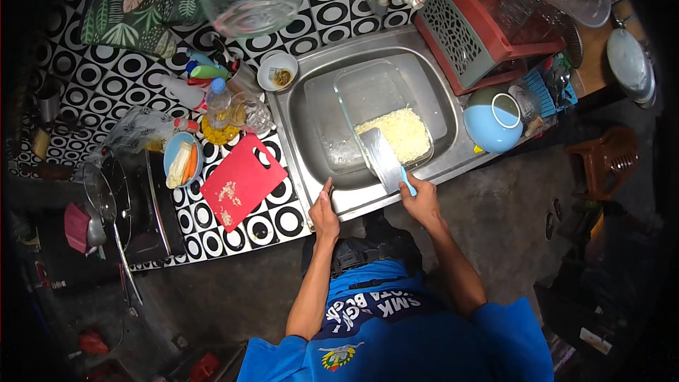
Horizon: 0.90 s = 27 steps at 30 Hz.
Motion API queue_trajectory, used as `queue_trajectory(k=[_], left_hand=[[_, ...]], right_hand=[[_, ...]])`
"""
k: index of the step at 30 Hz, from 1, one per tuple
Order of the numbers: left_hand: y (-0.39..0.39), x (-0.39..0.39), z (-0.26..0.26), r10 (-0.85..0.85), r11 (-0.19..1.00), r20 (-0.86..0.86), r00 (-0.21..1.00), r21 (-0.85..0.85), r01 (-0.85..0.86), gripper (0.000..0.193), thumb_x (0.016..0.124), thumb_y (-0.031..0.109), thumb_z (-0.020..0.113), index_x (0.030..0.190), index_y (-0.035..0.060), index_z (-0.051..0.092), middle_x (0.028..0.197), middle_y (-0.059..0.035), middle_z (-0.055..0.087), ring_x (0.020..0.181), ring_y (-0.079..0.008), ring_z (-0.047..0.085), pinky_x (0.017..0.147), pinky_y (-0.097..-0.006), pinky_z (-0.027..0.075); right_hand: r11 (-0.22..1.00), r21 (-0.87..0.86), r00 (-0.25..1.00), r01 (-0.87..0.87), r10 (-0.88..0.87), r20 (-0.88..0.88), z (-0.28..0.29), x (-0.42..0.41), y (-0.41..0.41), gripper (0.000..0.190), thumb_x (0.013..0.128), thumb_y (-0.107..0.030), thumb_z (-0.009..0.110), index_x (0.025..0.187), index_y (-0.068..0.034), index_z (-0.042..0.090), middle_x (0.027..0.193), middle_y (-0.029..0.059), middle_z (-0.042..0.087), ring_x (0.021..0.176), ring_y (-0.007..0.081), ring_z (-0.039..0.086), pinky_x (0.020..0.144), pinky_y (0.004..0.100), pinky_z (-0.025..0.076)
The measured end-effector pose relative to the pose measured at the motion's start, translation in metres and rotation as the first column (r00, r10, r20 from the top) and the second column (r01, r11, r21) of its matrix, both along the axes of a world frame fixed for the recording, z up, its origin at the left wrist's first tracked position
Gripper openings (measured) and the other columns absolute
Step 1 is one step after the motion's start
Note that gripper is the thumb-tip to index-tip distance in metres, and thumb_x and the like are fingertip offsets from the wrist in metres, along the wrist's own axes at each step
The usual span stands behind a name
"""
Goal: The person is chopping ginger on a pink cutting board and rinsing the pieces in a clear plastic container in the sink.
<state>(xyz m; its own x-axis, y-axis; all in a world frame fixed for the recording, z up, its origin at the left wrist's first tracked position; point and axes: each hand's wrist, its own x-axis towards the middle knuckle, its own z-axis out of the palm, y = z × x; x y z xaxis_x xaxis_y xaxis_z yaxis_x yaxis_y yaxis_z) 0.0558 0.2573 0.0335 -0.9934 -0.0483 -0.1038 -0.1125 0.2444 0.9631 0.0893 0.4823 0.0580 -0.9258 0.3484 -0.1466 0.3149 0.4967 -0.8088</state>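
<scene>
My right hand (420,199) grips the light blue handle of a broad-bladed kitchen knife (383,159). The blade slants up and left over the near side of a rectangular clear glass dish (366,85). Finely chopped pale yellow food (404,135) lies in the near end of the dish, partly hidden by the blade. The dish is inside the stainless steel sink (318,170). At the sink's front left rim, my left hand (324,216) holds nothing, with one finger extended.
Left of the sink, a red cutting board (246,178) carries chopped bits. Nearby are a blue bowl (171,148) of vegetables, plastic bottles (217,103) and a small white bowl (279,58). A red dish rack (477,37) and a blue bowl (490,127) stand right. A glass jar (254,2) hangs into view above.
</scene>
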Motion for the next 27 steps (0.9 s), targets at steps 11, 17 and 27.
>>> queue_trajectory(k=[11, 17, 27], left_hand=[[-0.134, -0.016, 0.023, -0.220, 0.952, -0.204, 0.954, -0.260, 0.164, 0.036, 0.084, 0.015, 0.066, 0.112, -0.0064, 0.061, 0.115, -0.0221, 0.062, 0.109, -0.0311, 0.060, 0.094, -0.0345, 0.045], [-0.279, -0.011, -0.010, 0.023, 0.916, -0.201, 0.979, -0.389, -0.102, 0.039, 0.078, 0.012, 0.070, 0.111, -0.0064, 0.061, 0.114, -0.0232, 0.062, 0.106, -0.0325, 0.061, 0.092, -0.0367, 0.047], [-0.365, 0.029, -0.039, 0.357, 0.931, 0.128, 0.925, 0.038, -0.364, 0.032, 0.087, 0.004, 0.061, 0.118, -0.0058, 0.057, 0.096, -0.0113, 0.066, 0.089, -0.0138, 0.062, 0.081, -0.0237, 0.048]], right_hand=[[0.961, -0.144, 0.967, 0.234, -0.245, -0.062, 0.014, 0.020, -0.096, 0.035, 0.087, -0.017, 0.060, 0.117, 0.003, 0.059, 0.090, 0.0204, 0.068, 0.082, 0.0184, 0.066, 0.074, 0.0294, 0.049], [0.977, -0.170, 0.992, -0.126, 0.124, -0.020, -0.041, 0.003, -0.193, 0.032, 0.089, -0.017, 0.060, 0.117, -0.003, 0.061, 0.066, 0.0023, 0.059, 0.049, 0.0078, 0.049, 0.045, 0.0265, 0.041], [0.656, -0.053, 0.656, -0.753, 0.754, 0.017, -0.022, -0.036, -0.350, 0.033, 0.087, -0.011, 0.056, 0.117, 0.001, 0.055, 0.087, 0.0267, 0.062, 0.079, 0.0405, 0.063, 0.072, 0.0432, 0.050]])
